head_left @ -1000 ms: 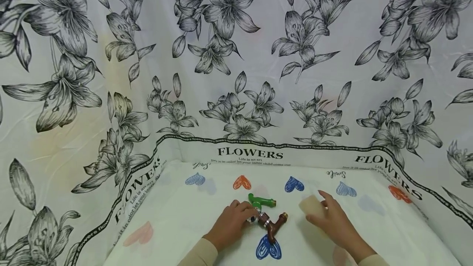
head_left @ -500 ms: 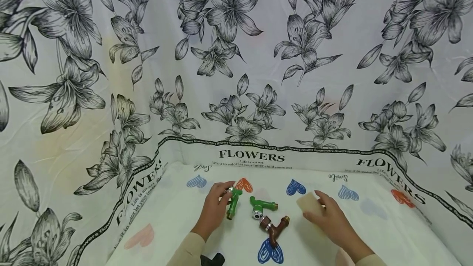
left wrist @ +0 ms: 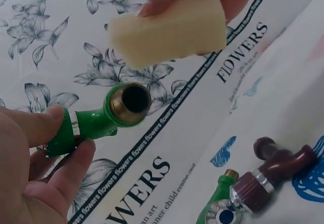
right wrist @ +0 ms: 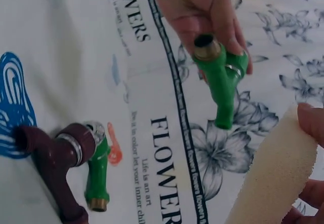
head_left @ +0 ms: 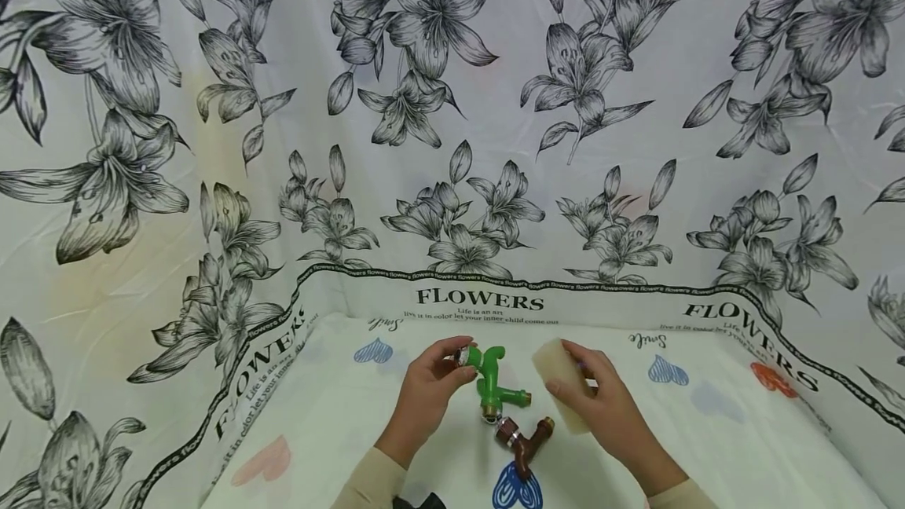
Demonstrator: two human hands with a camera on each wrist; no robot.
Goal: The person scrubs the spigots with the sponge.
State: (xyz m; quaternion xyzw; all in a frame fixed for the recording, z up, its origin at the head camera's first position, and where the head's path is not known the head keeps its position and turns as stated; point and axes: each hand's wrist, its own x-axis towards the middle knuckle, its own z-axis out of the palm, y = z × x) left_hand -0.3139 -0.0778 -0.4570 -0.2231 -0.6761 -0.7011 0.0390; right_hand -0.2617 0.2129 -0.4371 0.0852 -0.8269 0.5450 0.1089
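Green tap [head_left: 488, 377] and sponge [head_left: 551, 360] are converging, left hand [head_left: 426, 393] pinching the former, right hand [head_left: 612, 408] the latter; only wrist views are showing the tap's bore [left wrist: 135, 98].

The head view is softly lit, the 2 wrist views dimmer.

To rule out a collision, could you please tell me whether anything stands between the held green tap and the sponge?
Nothing visible does: an open gap separates the held green tap from the sponge, and the brown tap lies below.
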